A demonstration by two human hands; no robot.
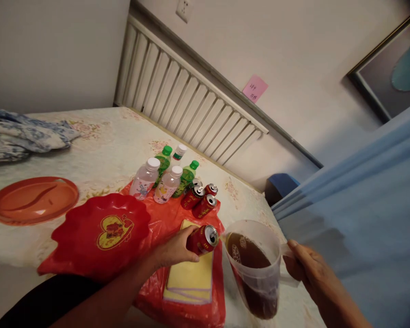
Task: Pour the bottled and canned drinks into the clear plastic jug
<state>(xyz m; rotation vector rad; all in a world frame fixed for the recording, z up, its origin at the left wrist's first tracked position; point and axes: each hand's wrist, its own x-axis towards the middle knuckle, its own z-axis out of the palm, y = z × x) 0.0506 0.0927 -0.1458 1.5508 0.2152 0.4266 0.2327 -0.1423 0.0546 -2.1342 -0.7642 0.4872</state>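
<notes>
While the can (201, 241) is red, the pitcher (268, 274) is translucent.

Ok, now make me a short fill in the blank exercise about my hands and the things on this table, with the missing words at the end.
1. The left hand holds a red drink ____ over the folded yellow cloth.
2. The right hand grips the pitcher by its ____.
3. The liquid inside it is ____ in colour.
4. The scalloped red dish has a yellow design shaped like a ____.

Missing words: can; handle; brown; heart.
</notes>
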